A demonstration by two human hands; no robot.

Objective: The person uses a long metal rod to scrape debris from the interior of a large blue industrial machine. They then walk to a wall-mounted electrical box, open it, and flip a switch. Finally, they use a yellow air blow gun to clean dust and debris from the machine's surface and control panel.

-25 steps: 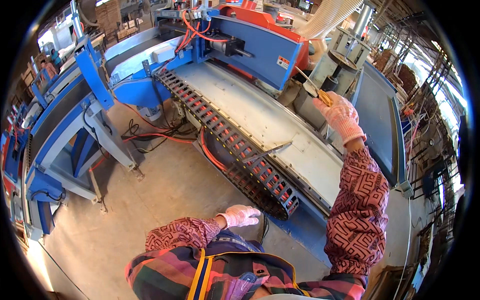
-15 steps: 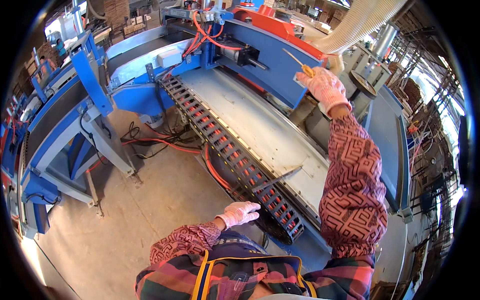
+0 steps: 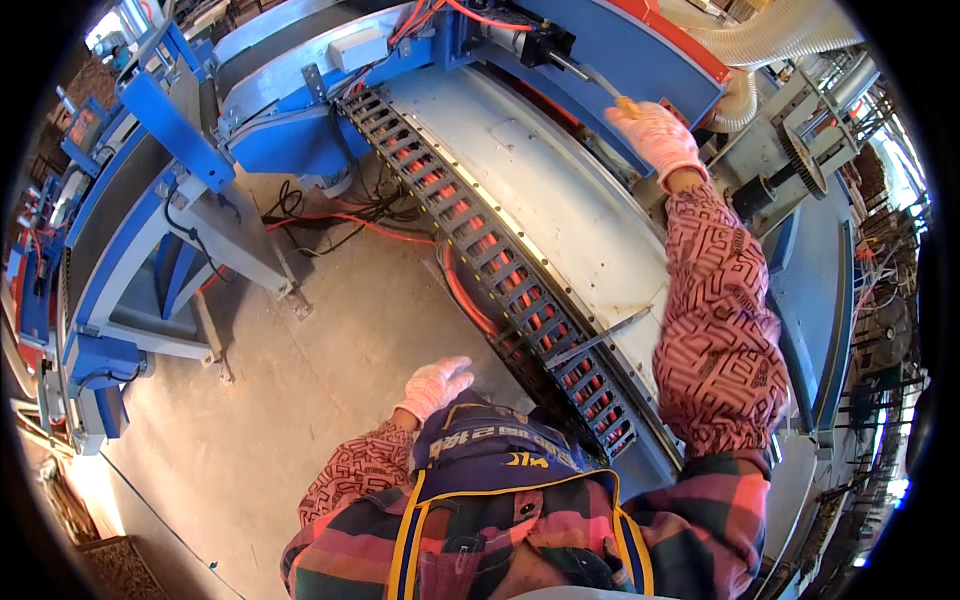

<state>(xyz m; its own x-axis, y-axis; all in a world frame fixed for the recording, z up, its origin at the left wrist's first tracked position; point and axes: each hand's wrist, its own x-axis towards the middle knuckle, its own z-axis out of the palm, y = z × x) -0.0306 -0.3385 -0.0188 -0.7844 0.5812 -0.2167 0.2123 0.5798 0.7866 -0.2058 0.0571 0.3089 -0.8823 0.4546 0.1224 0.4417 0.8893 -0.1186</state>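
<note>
My right hand (image 3: 657,138), in a pale pink knit glove, is stretched far forward and closed around a yellow-handled screwdriver (image 3: 626,105). Its thin shaft, smeared by motion, points up and left toward the metal rod (image 3: 568,65) of a black cylinder on the blue machine beam (image 3: 600,95). From this view I cannot tell whether the tip touches the rod. Close to my body, my left hand (image 3: 437,387), also gloved, hovers above the floor with fingers extended and nothing in it. A black cable chain (image 3: 480,240) with red hoses inside lies to its right.
A pale metal bed (image 3: 540,170) runs beside the cable chain, with a flat bar (image 3: 605,335) jutting across. Blue conveyor frames (image 3: 150,260) stand at left. Cables and red hoses (image 3: 350,215) trail over the floor. A ribbed duct (image 3: 780,35) and toothed wheel (image 3: 800,160) are at right.
The screwdriver's tip has come closer to the cylinder rod. My left hand has drawn left, away from the cable chain. The view has shifted, so the machine sits higher and further right.
</note>
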